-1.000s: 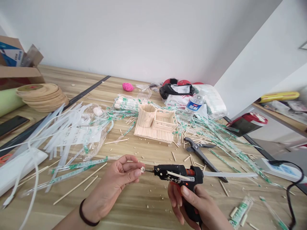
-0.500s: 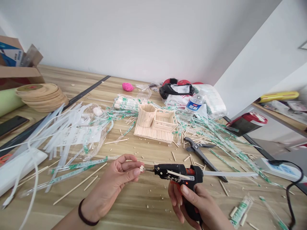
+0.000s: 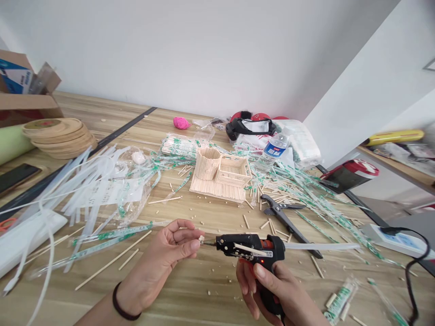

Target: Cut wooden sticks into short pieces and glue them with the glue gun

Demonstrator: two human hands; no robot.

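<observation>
My left hand (image 3: 163, 262) pinches a tiny cluster of short wooden stick pieces (image 3: 201, 238) between thumb and fingertips. My right hand (image 3: 272, 294) grips the handle of a black and orange hot glue gun (image 3: 251, 248), with a white glue stick poking out of its back. The gun's metal nozzle touches the small wooden cluster. Both hands hover low over the wooden table (image 3: 190, 290) near its front edge. Farther back stands a small house model made of wooden sticks (image 3: 219, 176).
Black pliers (image 3: 283, 216) lie right of the gun. Loose sticks and green-printed wrappers litter the table. A pile of glue sticks (image 3: 88, 181), wooden discs (image 3: 61, 136), a phone (image 3: 15, 176), a cardboard box, a water bottle (image 3: 273, 151) and a power strip (image 3: 397, 240) surround the work spot.
The glue gun and my right hand have shifted slightly left and up, keeping the nozzle against the small wooden cluster. My left hand has stayed almost still.
</observation>
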